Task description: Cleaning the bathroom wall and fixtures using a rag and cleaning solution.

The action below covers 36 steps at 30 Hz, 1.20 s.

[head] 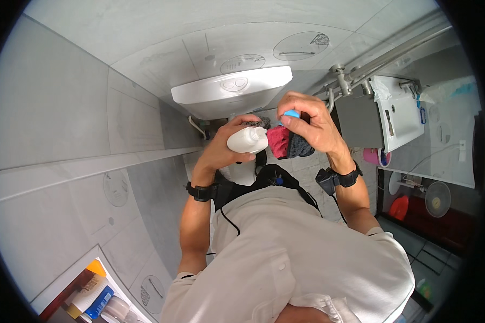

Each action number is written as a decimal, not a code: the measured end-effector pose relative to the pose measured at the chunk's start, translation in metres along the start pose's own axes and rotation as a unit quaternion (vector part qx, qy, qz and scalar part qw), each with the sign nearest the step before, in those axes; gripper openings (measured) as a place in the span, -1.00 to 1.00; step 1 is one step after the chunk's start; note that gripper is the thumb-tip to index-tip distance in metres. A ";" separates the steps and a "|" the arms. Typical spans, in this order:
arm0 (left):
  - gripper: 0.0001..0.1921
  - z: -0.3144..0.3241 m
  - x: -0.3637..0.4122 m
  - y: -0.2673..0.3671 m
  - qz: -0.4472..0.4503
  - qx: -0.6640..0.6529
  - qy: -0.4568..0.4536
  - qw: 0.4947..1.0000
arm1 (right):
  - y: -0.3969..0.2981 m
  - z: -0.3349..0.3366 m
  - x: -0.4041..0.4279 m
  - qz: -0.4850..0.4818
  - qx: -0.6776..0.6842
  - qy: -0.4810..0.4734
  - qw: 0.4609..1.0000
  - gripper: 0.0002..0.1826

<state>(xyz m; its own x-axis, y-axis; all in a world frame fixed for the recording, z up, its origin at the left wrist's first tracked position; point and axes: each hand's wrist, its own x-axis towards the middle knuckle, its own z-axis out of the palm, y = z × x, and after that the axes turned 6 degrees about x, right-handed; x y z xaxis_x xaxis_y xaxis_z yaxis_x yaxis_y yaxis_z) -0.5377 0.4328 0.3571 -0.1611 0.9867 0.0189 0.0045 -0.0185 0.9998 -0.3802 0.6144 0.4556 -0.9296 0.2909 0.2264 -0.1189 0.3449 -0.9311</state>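
My left hand (221,148) is wrapped around a white plastic bottle (246,140), whose bare threaded neck tilts up to the right. Just to its right, my right hand (313,119) pinches a light blue cap (292,114) between thumb and fingers, apart from the bottle. Below the right hand I see a red cloth (278,141) and a dark grey cloth (300,146) side by side; what they rest on is hidden. A shaggy grey item (262,122) shows partly behind my left fingers.
Ahead on the tiled wall is a white toilet cistern (232,95) with two flush buttons. Metal pipes (341,82) run at the right, near a white washbasin (404,117) and a pink bucket (376,156). A wall niche (101,278) at lower left holds several bottles.
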 end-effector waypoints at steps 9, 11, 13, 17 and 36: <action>-0.46 0.014 0.030 -0.006 0.108 0.014 0.003 0.994 | -0.022 0.017 -0.015 0.105 0.173 0.047 0.978 -0.95; -0.46 0.016 0.036 -0.004 0.120 0.030 0.001 0.992 | -0.019 0.018 -0.021 0.094 0.163 0.050 0.981 -0.92; -0.45 0.019 0.041 -0.002 0.133 0.046 0.001 0.990 | -0.016 0.013 -0.026 0.094 0.158 0.057 0.981 -0.87; -0.43 0.022 0.048 -0.001 0.137 0.050 -0.016 0.989 | -0.018 0.009 -0.031 0.114 0.161 0.077 0.977 -0.85; -0.61 0.055 0.037 -0.034 -0.259 -0.107 0.097 0.955 | 0.143 0.051 -0.127 0.379 0.345 -0.038 0.858 -0.43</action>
<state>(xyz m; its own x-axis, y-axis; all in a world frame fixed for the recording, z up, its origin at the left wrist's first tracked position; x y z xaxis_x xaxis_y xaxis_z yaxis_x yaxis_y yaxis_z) -0.4893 0.4787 0.3238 -0.2674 0.8240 -0.4996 -0.3237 0.4115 0.8520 -0.2975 0.5813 0.2787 -0.8475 0.1302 -0.5146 0.3763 -0.5362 -0.7555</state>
